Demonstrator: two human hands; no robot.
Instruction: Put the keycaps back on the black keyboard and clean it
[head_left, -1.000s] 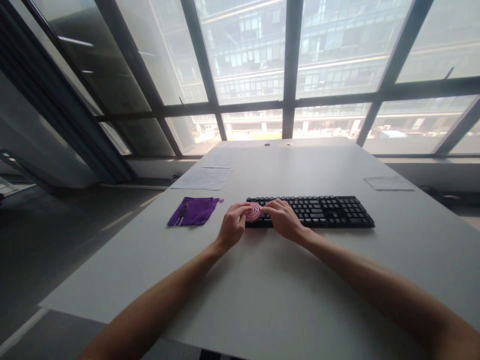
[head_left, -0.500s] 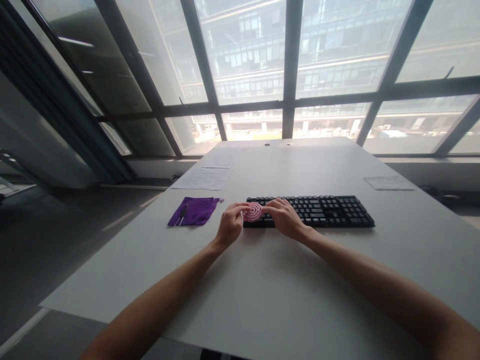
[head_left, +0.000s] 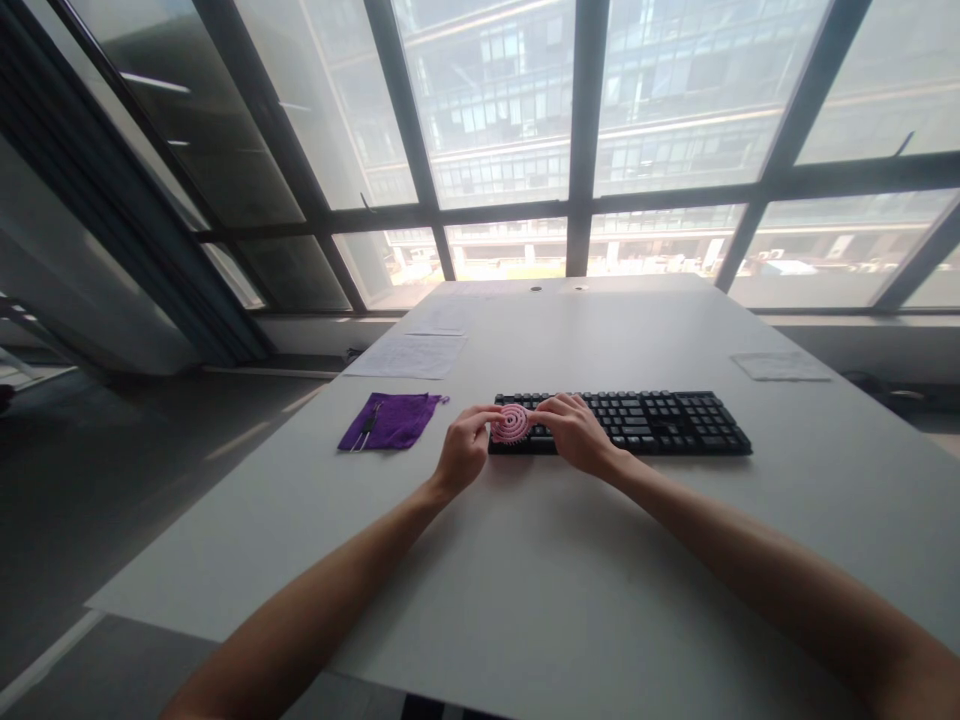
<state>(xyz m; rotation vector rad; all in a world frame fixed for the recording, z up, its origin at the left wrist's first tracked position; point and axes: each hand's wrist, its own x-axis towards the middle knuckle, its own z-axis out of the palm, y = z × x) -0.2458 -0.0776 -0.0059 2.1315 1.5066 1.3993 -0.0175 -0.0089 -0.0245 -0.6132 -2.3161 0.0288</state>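
Observation:
A round pink disc [head_left: 510, 424] with a ringed, spiral-like face and a toothed edge is held over the left end of a black keyboard [head_left: 660, 422]. My left hand [head_left: 466, 440] is closed on the disc's left side, thumb and fingers at its rim. From the right, my right hand [head_left: 574, 430] pinches the opposite edge, its wrist just above the keyboard's front edge. Whether the disc touches the keys I cannot tell. Left of my hands lies a purple drawstring pouch [head_left: 405, 420], with a wire keycap puller [head_left: 367, 428] on top.
The white table [head_left: 480, 580] reaches to the windows. Pale sheets of paper [head_left: 409, 357] lie at its left edge, and a flat translucent sheet [head_left: 780, 367] at the right. Two small round pieces [head_left: 536, 289] sit at the far end.
Both hands keep their hold on the pink disc, with hardly any motion. The whole view has shifted very slightly.

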